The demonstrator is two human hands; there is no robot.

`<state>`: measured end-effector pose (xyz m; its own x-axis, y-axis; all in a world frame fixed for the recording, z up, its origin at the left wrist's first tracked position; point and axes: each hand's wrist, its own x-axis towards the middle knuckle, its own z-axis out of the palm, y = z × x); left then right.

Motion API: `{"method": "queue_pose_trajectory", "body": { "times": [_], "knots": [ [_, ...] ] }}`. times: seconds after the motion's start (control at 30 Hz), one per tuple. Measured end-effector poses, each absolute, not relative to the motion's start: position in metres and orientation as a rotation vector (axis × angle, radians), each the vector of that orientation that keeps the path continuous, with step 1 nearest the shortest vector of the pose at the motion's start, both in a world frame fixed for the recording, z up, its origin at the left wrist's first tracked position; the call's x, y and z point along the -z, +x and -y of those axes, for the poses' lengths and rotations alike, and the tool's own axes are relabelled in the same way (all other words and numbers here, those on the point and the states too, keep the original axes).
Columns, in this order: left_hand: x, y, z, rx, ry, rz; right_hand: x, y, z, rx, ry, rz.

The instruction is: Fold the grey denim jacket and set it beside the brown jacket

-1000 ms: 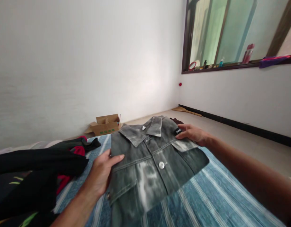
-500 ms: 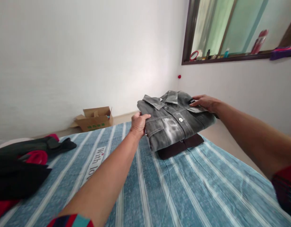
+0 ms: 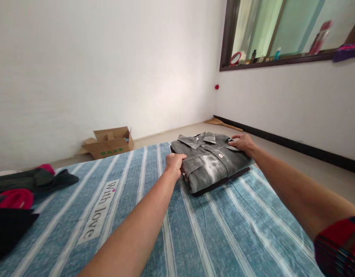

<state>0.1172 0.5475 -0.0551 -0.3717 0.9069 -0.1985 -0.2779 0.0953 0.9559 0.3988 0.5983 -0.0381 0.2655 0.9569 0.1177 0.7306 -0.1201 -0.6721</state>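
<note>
A folded grey denim jacket point(image 3: 209, 161) with a pale bleached patch, collar and metal buttons lies on a dark folded garment point(image 3: 223, 182), which shows only as a thin edge below it. My left hand point(image 3: 175, 163) grips the jacket's left side, thumb on top and fingers tucked under, out of sight. At the right side, my right hand point(image 3: 242, 143) holds the jacket near its chest pocket, thumb and fingers on the cloth. Both garments rest near the far edge of the blue striped bedspread point(image 3: 148, 231).
Dark and red clothes point(image 3: 16, 196) lie in a heap at the left. Beyond the bed, an open cardboard box point(image 3: 111, 144) stands on the floor by the wall. A broom-like thing point(image 3: 223, 124) lies in the corner. Small bottles point(image 3: 254, 55) line the window sill.
The jacket has come down from above the dark garment and now rests on it, both hands lowering with it. The view has shifted slightly, showing more floor.
</note>
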Motion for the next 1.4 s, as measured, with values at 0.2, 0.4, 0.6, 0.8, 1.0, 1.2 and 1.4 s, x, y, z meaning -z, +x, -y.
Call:
{"method": "queue_pose_trajectory", "body": {
  "times": [0.2,0.4,0.6,0.8,1.0,1.2,1.4],
  "knots": [
    [0.058,0.12,-0.541,-1.454,0.645,-1.414,0.043,0.397,-0.59,-0.363,-2.012,1.609],
    [0.062,0.118,-0.541,-1.392,0.635,-1.446,0.018,0.363,-0.568,-0.143,-1.927,1.791],
    [0.065,0.119,-0.543,-1.349,0.681,-1.481,0.028,0.317,-0.539,-0.125,-1.695,2.246],
    [0.062,0.121,-0.522,-1.306,0.793,-1.507,0.04,0.319,-0.539,-0.191,-1.736,2.279],
    [0.053,0.109,-0.468,-1.141,0.913,-1.41,0.036,0.314,-0.527,-0.1,-1.769,2.253],
    [0.045,0.1,-0.404,-1.009,1.033,-1.42,0.028,0.28,-0.48,0.15,-1.732,2.193],
    [0.043,0.088,-0.32,-0.839,1.173,-1.374,0.042,0.234,-0.396,0.209,-1.484,2.325]
  ]
}}
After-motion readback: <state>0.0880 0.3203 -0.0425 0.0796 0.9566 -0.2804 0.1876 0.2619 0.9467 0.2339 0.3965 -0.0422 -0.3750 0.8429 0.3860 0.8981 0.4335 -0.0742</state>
